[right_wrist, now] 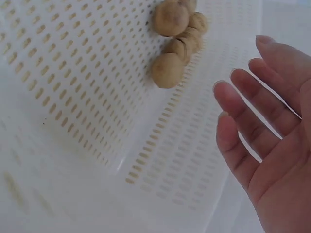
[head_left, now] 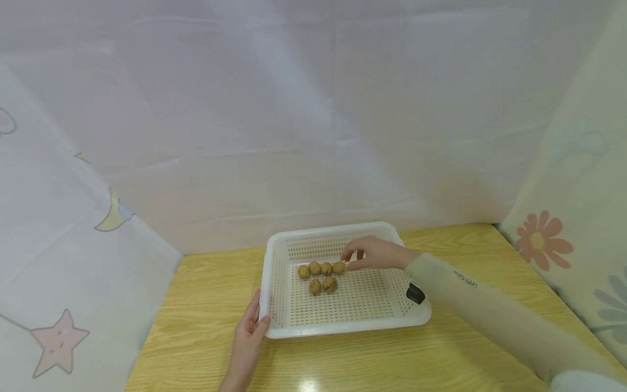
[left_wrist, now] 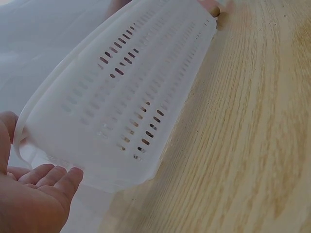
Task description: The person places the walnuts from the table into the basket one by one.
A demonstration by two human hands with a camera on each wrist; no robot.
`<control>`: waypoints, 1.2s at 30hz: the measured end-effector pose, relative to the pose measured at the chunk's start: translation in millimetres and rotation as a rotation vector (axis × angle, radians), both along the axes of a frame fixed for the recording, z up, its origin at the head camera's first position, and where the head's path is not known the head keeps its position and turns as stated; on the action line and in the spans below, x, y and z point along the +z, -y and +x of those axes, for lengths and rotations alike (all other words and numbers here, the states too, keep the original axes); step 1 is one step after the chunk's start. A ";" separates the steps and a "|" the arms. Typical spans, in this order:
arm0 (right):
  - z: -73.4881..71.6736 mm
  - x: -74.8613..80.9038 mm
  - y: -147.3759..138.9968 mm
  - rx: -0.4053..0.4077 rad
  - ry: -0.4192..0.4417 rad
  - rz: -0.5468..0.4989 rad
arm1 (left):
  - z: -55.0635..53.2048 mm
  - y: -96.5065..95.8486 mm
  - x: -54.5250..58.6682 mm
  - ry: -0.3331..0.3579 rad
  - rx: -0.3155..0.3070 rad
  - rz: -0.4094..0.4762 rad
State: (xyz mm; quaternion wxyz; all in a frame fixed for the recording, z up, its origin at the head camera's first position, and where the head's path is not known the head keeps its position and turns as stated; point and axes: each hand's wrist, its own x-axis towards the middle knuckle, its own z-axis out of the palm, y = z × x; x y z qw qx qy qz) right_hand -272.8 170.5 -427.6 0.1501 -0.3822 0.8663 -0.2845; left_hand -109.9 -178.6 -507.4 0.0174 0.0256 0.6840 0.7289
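A white plastic basket [head_left: 343, 328] with slotted walls stands on the wooden table. Several walnuts [head_left: 326, 268] lie inside it, most of them in a row towards the far side. In front of that row sits a pair, one of them a cracked walnut [head_left: 330, 284]. My left hand [head_left: 245, 340] grips the basket's near left corner, thumb at the rim and fingers [left_wrist: 68, 182] against the outer wall. Over the basket reaches my right hand [head_left: 374, 252], its fingertips close to the row's right end. The right wrist view shows its fingers [right_wrist: 257, 126] loosely spread, holding nothing.
A black device [head_left: 415, 294] is on the underside of the right sleeve [head_left: 480, 305], beside the basket's right rim. Pale cloth [head_left: 294, 136] hangs behind the table [head_left: 206, 305] and along both sides. Wooden tabletop surrounds the basket.
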 end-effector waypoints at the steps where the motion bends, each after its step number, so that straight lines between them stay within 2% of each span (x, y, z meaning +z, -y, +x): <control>1: 2.0 2.9 -4.2 -0.009 0.002 -0.002 | 0.1 -0.1 0.0 -0.005 -0.002 -0.003; 8: 13.3 20.1 -32.9 -0.043 -0.014 -0.038 | 0.7 0.1 2.1 -0.012 -0.004 -0.015; 18: 35.3 24.5 -90.5 -0.162 0.022 -0.015 | 0.1 0.6 3.3 -0.017 -0.010 -0.013; 28: 56.2 14.6 -145.1 -0.280 0.048 -0.010 | 2.8 0.0 2.0 0.000 -0.008 0.008; 32: 65.5 4.9 -164.0 -0.307 0.004 0.004 | 1.9 0.2 0.8 -0.016 -0.005 0.004; 36: 72.3 -11.0 -184.1 -0.316 -0.046 -0.005 | 0.4 -0.2 2.1 -0.027 -0.005 0.009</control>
